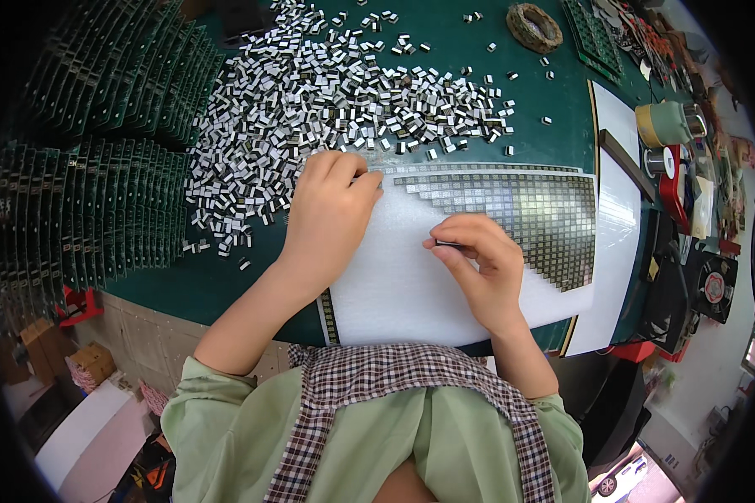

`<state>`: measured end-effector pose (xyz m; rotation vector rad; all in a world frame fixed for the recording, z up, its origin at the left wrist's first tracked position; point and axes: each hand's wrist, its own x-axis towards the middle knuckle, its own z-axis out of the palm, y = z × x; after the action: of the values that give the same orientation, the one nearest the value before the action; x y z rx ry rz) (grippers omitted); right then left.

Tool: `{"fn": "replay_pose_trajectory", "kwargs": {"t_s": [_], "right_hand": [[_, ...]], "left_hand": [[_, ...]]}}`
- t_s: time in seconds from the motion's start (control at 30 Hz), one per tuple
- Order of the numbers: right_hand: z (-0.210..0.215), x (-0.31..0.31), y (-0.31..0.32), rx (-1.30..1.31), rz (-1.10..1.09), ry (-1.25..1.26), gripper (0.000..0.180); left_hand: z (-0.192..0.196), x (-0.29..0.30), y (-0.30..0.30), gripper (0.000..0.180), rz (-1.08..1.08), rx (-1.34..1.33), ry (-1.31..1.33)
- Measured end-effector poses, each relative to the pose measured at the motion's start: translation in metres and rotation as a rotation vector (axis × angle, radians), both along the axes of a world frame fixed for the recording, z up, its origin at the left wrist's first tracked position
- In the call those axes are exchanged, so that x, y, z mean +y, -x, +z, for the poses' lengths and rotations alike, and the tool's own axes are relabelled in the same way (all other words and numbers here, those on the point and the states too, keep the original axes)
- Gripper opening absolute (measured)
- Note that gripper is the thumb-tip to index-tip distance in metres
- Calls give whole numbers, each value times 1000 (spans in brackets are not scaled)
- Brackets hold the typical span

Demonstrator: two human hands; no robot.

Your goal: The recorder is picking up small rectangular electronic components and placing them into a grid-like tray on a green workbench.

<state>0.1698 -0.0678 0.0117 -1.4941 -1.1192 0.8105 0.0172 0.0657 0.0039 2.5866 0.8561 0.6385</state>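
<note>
A white foam sheet lies in front of me, with rows of small square metallic parts set in a stepped wedge on its right half. My left hand is at the sheet's far left edge, fingers pinched together; what they hold is mostly hidden. Over the middle of the sheet, my right hand pinches a small dark part between thumb and fingers. A wide heap of small white-and-black blocks spreads beyond my left hand on the green tabletop.
Tall stacks of green circuit boards line the left side. A tape roll sits at the far right. Along the right are a white board, a dark bar, a solder spool and a small fan.
</note>
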Motion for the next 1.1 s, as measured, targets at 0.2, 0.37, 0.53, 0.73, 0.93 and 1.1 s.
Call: {"fn": "replay_pose_trajectory", "kwargs": {"t_s": [0.2,0.37,0.53,0.73,0.93,1.1], "right_hand": [[-3,1,-6,-101,20,-42,24],[-3,1,-3,10,-36,-49,26],[-3,-1,-3,55,-78,-86,31],[2,-7,-3,91,-33,-196,41],[3,-6,-2,138,14,-231,47],[4,-7,0,143,13,-199,48]], "left_hand": [[-4,3,0,17,-20,-109,-59],[-4,28,11,13,94,-297,905],[16,-2,6,17,80,-508,1042],[11,-32,-1,19,-125,-641,1895],[8,-36,-4,22,-105,-660,1952],[6,-37,-4,22,-120,-688,1928]]}}
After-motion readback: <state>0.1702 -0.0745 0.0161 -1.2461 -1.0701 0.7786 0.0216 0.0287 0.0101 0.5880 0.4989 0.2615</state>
